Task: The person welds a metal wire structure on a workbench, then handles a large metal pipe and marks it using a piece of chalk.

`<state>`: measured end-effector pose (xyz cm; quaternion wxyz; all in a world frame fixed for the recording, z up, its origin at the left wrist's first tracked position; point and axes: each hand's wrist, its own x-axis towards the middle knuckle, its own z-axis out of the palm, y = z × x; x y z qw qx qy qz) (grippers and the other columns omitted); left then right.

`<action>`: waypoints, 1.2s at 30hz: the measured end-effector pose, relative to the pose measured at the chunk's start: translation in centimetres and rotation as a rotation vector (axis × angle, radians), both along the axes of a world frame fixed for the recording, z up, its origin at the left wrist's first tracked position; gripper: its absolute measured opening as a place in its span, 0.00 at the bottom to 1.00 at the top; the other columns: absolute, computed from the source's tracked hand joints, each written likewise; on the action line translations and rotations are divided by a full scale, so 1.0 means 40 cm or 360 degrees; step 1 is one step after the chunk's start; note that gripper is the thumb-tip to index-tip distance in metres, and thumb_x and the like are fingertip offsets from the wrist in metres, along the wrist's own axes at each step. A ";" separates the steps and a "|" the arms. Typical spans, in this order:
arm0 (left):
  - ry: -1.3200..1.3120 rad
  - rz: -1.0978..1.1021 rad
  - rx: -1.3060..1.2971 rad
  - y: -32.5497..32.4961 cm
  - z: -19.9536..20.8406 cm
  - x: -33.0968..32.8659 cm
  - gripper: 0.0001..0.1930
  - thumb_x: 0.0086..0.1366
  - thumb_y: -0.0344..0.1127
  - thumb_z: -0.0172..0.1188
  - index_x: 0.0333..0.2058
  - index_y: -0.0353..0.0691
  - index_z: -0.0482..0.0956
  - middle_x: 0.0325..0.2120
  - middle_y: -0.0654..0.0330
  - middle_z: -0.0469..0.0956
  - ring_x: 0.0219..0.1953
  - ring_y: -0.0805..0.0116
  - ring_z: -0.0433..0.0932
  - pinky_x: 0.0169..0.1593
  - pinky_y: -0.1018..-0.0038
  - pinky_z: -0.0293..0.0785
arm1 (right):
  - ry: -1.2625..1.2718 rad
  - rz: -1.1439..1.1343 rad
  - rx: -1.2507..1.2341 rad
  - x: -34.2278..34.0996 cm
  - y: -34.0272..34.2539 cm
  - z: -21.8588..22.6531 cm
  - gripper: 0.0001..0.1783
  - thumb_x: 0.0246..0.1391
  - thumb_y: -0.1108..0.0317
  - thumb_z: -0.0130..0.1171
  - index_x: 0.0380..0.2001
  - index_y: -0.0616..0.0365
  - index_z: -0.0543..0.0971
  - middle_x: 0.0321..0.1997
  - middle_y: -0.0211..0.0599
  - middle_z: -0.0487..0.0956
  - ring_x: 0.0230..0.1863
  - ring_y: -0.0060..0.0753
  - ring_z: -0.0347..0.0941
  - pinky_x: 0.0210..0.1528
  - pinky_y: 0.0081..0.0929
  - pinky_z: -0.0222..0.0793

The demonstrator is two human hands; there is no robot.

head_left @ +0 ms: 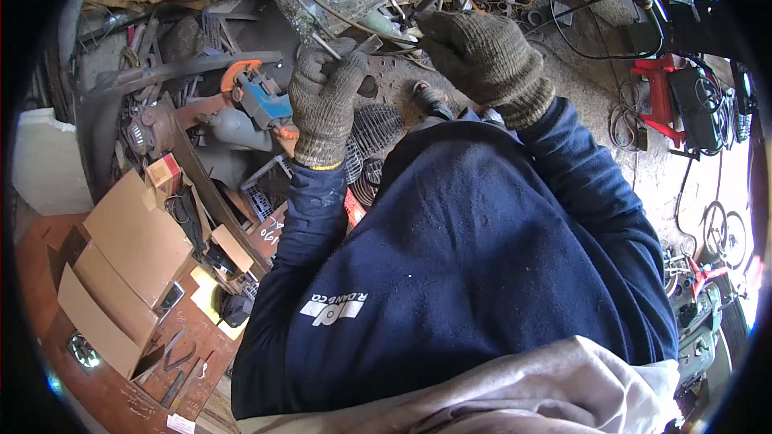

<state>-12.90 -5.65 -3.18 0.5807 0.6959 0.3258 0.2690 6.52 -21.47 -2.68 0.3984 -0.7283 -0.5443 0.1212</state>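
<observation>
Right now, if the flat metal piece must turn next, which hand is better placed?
Probably the left hand: the flat metal piece is at its gloved fingers; the right hand is farther away.

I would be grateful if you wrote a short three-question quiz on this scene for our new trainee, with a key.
1. True or false: both the left hand and the right hand wear knitted gloves.
2. Which is nearer the blue-and-orange machine? A) the left hand; B) the right hand.
3. Fill in: the large box at the picture's left is made of ____.

Key: 1. True; 2. A; 3. cardboard.
</observation>
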 end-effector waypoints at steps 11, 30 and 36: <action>0.0381 -0.0228 -0.0411 -0.070 0.065 -0.002 0.10 0.66 0.33 0.67 0.42 0.37 0.81 0.32 0.63 0.83 0.30 0.79 0.78 0.36 0.78 0.76 | 0.0883 0.0014 -0.0123 -0.033 -0.094 0.065 0.14 0.62 0.71 0.64 0.50 0.60 0.82 0.36 0.44 0.86 0.37 0.38 0.85 0.40 0.34 0.81; 0.0331 -0.0964 0.0123 0.051 0.091 0.012 0.16 0.63 0.33 0.69 0.49 0.36 0.83 0.39 0.60 0.85 0.41 0.70 0.81 0.46 0.71 0.77 | 0.0781 0.0022 -0.0518 -0.069 0.013 0.160 0.14 0.59 0.58 0.69 0.38 0.56 0.81 0.35 0.40 0.83 0.37 0.36 0.82 0.39 0.35 0.76; -0.0328 -0.0791 -0.0674 0.124 0.120 -0.014 0.11 0.66 0.33 0.67 0.44 0.34 0.83 0.33 0.62 0.84 0.36 0.76 0.81 0.41 0.76 0.78 | 0.0945 -0.0104 -0.0458 -0.072 0.002 0.150 0.24 0.58 0.52 0.72 0.49 0.58 0.82 0.40 0.37 0.84 0.42 0.29 0.80 0.46 0.30 0.76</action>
